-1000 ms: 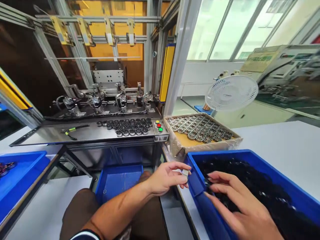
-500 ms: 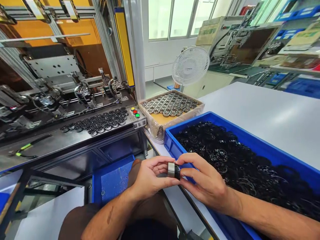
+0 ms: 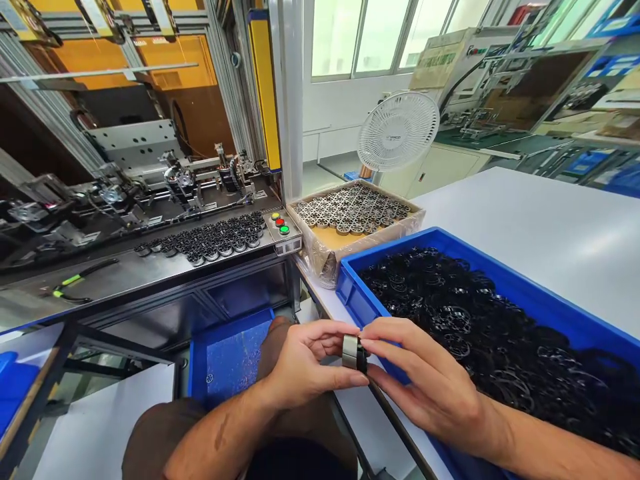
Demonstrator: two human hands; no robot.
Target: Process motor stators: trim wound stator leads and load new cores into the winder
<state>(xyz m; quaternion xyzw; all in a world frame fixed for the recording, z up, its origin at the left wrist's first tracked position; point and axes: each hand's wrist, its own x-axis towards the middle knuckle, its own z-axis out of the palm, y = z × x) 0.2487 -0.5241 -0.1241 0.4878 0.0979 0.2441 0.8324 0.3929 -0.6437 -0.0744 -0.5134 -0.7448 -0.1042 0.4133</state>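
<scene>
One ring (image 3: 350, 352) stands edgewise, axis sideways, black side (image 3: 362, 359) right.

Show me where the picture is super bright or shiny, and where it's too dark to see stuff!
In the head view, the windows look washed out; there too, soft glare spreads over the white table, and the held metal ring has a pale sheen; also in the head view, the black parts run together darkly, with small glints.

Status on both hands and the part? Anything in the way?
Left hand gripping metal ring; right hand fingers on black part. Pieces face to face, beside blue bin. No obstruction seen between hands.
</scene>
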